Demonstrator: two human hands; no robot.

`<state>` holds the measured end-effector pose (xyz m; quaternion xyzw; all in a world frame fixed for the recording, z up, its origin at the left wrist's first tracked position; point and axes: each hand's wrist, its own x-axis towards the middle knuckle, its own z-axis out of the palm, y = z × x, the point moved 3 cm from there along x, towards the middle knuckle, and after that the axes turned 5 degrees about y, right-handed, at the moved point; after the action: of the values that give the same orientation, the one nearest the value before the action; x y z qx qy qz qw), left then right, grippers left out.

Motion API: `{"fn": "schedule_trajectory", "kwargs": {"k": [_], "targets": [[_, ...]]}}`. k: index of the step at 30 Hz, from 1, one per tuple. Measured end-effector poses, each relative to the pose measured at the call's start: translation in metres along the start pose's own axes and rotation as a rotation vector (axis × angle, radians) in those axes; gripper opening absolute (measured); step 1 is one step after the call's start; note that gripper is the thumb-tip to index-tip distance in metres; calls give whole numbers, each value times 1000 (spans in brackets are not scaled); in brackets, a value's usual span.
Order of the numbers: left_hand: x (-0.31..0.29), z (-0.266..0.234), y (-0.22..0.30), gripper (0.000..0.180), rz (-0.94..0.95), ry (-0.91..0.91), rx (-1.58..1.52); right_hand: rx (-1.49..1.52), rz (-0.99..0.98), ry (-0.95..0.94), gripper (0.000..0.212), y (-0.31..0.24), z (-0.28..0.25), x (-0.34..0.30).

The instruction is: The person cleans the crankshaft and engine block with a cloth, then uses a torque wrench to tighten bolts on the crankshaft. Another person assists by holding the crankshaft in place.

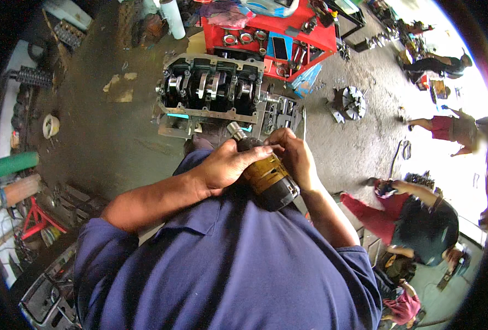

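A yellow and black impact wrench (267, 171) is held close against my body, its silver socket (235, 131) pointing up and to the left. My left hand (228, 165) is closed round the left side of its housing, thumb across the top. On the other side, my right hand (292, 153) has its fingers curled in against the tool; what exactly they pinch there is hidden. Just ahead lies an engine block (211, 114) with its crankshaft (208, 86) showing in the open side. The socket is apart from the block.
Beyond the block stands a red tool cart (315, 25) with pistons and a phone (279, 48) on it. A socket case (280, 115) lies right of the block. A round metal part (354, 103) sits on the floor. Several people are at the right, one in a black shirt (428, 231).
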<state>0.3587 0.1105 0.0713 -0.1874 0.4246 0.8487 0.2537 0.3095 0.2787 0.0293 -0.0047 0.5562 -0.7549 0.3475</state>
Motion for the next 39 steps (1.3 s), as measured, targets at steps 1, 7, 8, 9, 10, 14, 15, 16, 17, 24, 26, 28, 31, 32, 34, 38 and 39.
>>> {"fn": "schedule_trajectory", "kwargs": {"k": [1,7,8,9,10,14,15,16,17,24,26,28,31,32,34,38,39], "targets": [[2,-9,2,29,19,9,-19,-162,59,-127,50,1,-5,6],[38,-85,30,37,-60,0,-163,-185,253,-363,92,1,-5,52],[50,-96,36,41,-122,-50,-292,-186,304,-367,101,1,3,73],[58,-112,44,41,-74,-64,-338,-144,258,-441,110,-3,14,91],[65,-130,49,42,-58,-52,-369,-231,221,-487,114,-2,26,110],[87,-212,53,54,79,84,-293,-1010,4,-251,82,31,71,204],[90,-237,55,57,132,150,-162,-1383,-132,-201,69,40,82,232],[94,-272,55,49,11,338,67,-1253,-71,-115,63,45,88,253],[97,-296,66,34,242,576,342,-1184,6,-24,56,50,93,269],[110,-306,135,22,1005,763,838,-1253,138,89,34,77,102,344],[123,-288,148,29,1078,764,930,-1019,112,-20,35,95,97,355],[147,-284,157,32,1014,746,989,-1393,-37,-219,44,104,88,354],[175,-288,154,21,849,708,1076,-1431,-34,-164,45,120,75,355],[181,-290,150,19,807,677,1105,-1442,-38,-157,45,125,73,355],[191,-293,144,16,814,642,1151,-1462,-46,-156,46,131,70,357],[207,-295,140,17,865,677,1146,-1496,-78,-175,48,136,68,364],[212,-296,138,17,801,657,1174,-1498,-80,-179,48,137,67,365]]}}
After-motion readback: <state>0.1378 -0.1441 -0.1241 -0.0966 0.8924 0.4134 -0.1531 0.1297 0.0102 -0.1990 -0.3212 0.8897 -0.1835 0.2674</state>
